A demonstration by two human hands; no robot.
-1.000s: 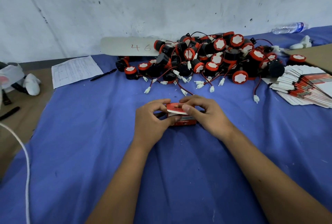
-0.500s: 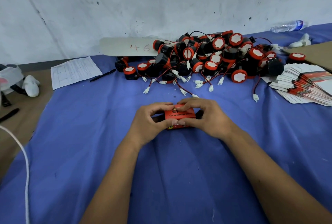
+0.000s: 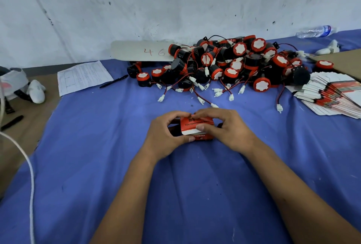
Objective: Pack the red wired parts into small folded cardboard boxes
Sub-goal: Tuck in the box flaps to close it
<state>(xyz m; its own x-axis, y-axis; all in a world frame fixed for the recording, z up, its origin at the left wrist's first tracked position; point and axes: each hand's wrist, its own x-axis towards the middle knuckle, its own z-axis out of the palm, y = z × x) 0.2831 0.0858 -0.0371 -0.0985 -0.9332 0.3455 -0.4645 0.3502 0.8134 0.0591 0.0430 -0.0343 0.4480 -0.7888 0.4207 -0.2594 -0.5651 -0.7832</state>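
Note:
A small red cardboard box (image 3: 196,124) with a white flap edge rests on the blue cloth at the centre, held from both sides. My left hand (image 3: 166,136) grips its left end, thumb under the front. My right hand (image 3: 226,128) covers its right end, thumb pressing the white flap. What is inside the box is hidden. A big pile of red-and-black wired parts (image 3: 230,65) with white connectors lies behind, against the wall. A fanned stack of flat unfolded boxes (image 3: 332,95) lies at the right.
A printed sheet (image 3: 84,77) and a black pen (image 3: 113,81) lie at the back left. A card marked 46 (image 3: 140,51) leans on the wall. A plastic bottle (image 3: 316,31) lies far right. A white cord (image 3: 29,175) hangs at the left. Brown cardboard (image 3: 347,59) sits at right.
The box was turned so its red printed face shows on top, and the white flap now sits at the front under my right thumb. Both hands stayed on it.

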